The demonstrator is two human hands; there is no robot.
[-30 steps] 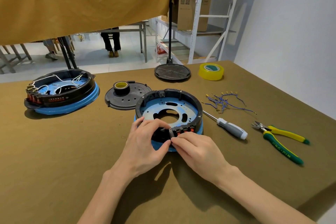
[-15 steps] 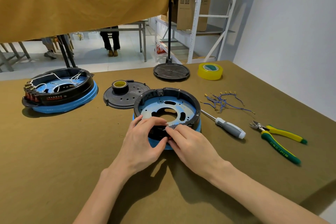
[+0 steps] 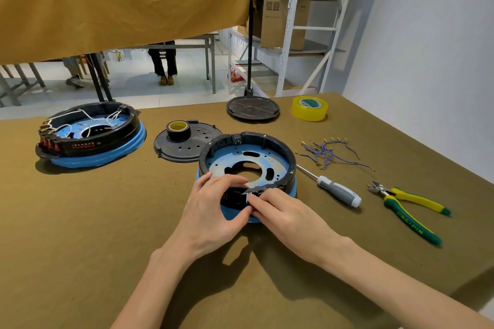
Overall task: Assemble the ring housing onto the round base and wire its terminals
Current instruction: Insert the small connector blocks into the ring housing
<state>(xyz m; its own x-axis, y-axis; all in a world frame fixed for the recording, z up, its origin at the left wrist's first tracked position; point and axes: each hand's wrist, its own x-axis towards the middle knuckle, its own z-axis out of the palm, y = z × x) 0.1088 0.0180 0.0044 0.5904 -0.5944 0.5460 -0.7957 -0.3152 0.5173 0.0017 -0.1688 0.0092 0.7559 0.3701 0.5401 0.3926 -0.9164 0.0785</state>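
**Both hands at near rim of ring housing**

Far left: wired unit (image 3: 88, 136) near the table's (image 3: 66, 235) back edge; bare cloth in front of it. Lid (image 3: 187, 145) with tape roll (image 3: 177, 129) just left of the housing (image 3: 247, 157), which sits on the blue base (image 3: 292, 189) mid-table. Left hand (image 3: 211, 218) curled over the near rim, thumb underneath, gripping it. Right hand (image 3: 283, 218) pinches a small part at the rim's terminal block, fingertips touching the left's. Right: screwdriver (image 3: 335, 189), wires (image 3: 328, 152), pliers (image 3: 409, 208), then the table edge near the wall.
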